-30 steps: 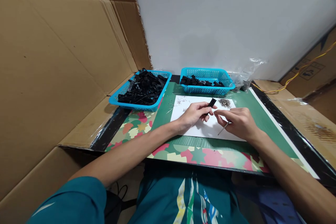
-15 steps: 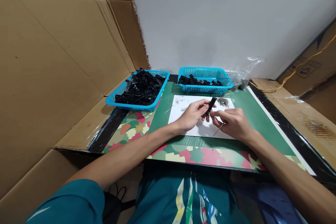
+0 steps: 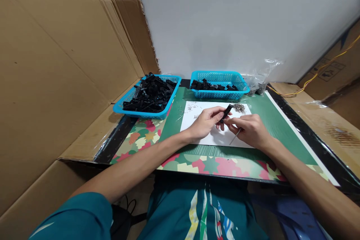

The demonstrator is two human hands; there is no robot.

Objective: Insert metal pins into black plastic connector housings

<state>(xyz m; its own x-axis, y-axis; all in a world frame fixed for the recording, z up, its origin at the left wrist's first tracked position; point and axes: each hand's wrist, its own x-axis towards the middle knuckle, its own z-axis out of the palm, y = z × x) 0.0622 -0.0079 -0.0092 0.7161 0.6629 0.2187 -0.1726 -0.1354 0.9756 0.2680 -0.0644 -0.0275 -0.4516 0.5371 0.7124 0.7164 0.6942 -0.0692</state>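
A person's left hand (image 3: 205,123) pinches a slim, straight-edged black part (image 3: 227,111), its far end slanting right. The right hand (image 3: 251,127) grips a thin grey rod (image 3: 235,137).

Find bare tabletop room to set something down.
Best: green mat right of the white rectangular sheet, bordered by the right hand, clear plastic bags and the mat's white edge. Also the multicoloured patterned strip along the near side, mid-length, bare but for specks. Crowded: the sheet, with left hand and right hand over it, small metallic bits piled or scattered.
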